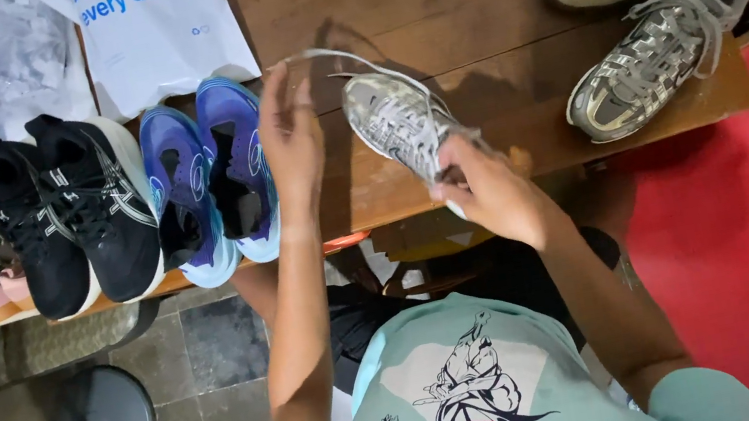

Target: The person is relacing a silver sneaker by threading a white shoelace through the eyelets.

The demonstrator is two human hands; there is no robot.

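Silver sneaker (395, 121) looks light, soft upper; I'd grip heel. R hand (491, 189) clamped there now, L hand (289, 133) half-open, pinching lace (338, 54) just above fingertips.

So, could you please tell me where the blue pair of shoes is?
The blue shoes stand left of centre on the wooden table, between the black shoes and the left hand.

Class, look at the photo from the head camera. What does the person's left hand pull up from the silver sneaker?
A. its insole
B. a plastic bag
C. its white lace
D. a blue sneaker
C: the left hand pinches the white lace, which runs taut to the silver sneaker that the right hand grips at its rear.
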